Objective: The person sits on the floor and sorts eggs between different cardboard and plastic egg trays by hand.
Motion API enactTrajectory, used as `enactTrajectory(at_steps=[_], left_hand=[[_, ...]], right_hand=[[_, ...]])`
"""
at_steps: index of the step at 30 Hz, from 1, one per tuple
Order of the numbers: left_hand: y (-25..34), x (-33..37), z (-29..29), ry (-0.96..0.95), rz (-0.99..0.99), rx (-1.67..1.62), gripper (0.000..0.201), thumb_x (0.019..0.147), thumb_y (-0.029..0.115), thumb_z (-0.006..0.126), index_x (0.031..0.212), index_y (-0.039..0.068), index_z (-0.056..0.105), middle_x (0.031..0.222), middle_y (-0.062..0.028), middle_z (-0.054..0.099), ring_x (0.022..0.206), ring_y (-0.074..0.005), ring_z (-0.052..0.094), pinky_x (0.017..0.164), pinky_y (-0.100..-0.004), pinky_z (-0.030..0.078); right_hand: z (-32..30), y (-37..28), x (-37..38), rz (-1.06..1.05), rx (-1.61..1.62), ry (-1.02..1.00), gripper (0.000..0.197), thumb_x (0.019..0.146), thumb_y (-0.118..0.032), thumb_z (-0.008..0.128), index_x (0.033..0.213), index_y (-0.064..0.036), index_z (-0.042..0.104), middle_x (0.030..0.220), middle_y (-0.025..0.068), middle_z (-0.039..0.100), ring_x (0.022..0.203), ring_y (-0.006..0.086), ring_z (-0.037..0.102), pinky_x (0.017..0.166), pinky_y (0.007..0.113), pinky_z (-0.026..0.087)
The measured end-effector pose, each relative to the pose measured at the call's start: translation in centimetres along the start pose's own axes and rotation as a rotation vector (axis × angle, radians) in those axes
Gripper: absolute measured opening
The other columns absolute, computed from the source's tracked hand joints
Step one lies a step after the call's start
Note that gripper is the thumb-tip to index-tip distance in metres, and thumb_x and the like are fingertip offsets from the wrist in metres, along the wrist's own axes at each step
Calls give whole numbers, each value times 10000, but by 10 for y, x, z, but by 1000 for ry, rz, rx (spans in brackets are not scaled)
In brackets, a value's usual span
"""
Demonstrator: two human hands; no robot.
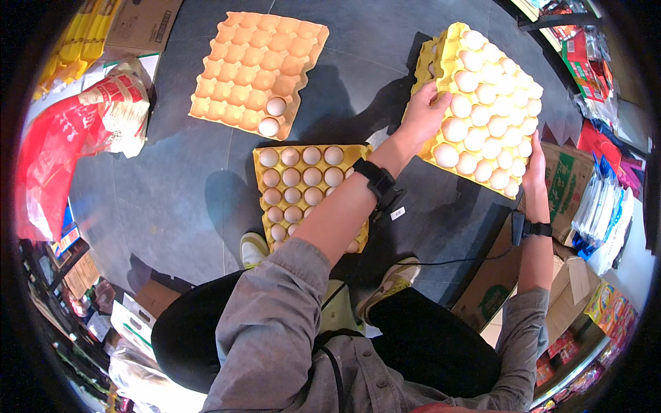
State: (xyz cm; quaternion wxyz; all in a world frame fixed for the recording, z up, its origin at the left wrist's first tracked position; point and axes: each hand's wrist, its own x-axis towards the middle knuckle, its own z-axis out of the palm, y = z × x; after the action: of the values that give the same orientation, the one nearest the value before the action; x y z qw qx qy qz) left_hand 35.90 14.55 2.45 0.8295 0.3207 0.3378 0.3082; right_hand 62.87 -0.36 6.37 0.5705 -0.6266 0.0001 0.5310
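Note:
At the right, a yellow egg tray (446,58) full of pale eggs is between my two hands, with at least one more tray edge showing beneath it. My left hand (425,115) grips its left edge, thumb on top near the eggs and the other fingers mostly hidden. Along the opposite edge, my right hand (536,165) is closed against the side, its fingers partly covered. Nearer my feet lies another yellow tray (301,166) filled with eggs, partly behind my left forearm. Farther left, an orange tray (251,62) has two eggs (275,106) at its near right corner.
Dark grey floor tiles (165,186) lie under the trays. A red bag (69,151) and a cardboard box (141,26) stand at the left. Cardboard boxes (492,275) and packs in white plastic (599,210) line the right. A black cable (454,261) runs across near my shoe.

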Motion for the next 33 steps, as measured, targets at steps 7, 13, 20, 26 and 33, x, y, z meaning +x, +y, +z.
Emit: enactTrajectory(at_steps=[7, 13, 20, 26, 33], left_hand=[[-6, -6, -7, 26, 20, 89, 342, 964, 169, 562, 1243, -28, 534, 1175, -85, 621, 1060, -136, 568, 920, -281, 454], [-16, -20, -29, 107, -118, 19, 345, 965, 195, 566, 1230, -26, 568, 1167, -92, 625, 1044, -151, 579, 923, -282, 458], [-15, -23, -15, 39, -135, 135, 417, 1019, 295, 431, 1306, 1, 497, 1295, -103, 550, 1166, -192, 526, 1012, -342, 414], [1, -16, 17, -55, -249, 217, 544, 1034, 398, 336, 1408, 3, 367, 1417, -106, 443, 1284, -230, 440, 1088, -377, 338], [9, 5, 19, -17, -267, 427, 602, 1017, 482, 304, 1431, 47, 347, 1462, -101, 397, 1334, -261, 389, 1106, -412, 317]], right_hand=[[1, 2, 1, 37, 4, -71, 571, 1001, -444, 418, 1406, -41, 397, 1397, 97, 488, 1241, 240, 503, 1050, 385, 403], [-8, 7, 8, -31, -67, 115, 534, 981, -412, 495, 1314, 5, 494, 1280, 124, 576, 1125, 214, 585, 968, 356, 479], [-38, 20, -10, -137, -164, 12, 602, 965, -470, 505, 1287, 38, 511, 1250, 134, 593, 1113, 209, 583, 997, 353, 447], [-95, 52, -32, -193, 133, -136, 537, 1048, -399, 215, 1353, -19, 441, 1108, 81, 621, 1035, 155, 590, 951, 296, 481], [-103, 91, -24, -166, 398, -177, 471, 1025, -330, 371, 1350, -3, 469, 1252, 155, 581, 1151, 235, 558, 952, 340, 464]])
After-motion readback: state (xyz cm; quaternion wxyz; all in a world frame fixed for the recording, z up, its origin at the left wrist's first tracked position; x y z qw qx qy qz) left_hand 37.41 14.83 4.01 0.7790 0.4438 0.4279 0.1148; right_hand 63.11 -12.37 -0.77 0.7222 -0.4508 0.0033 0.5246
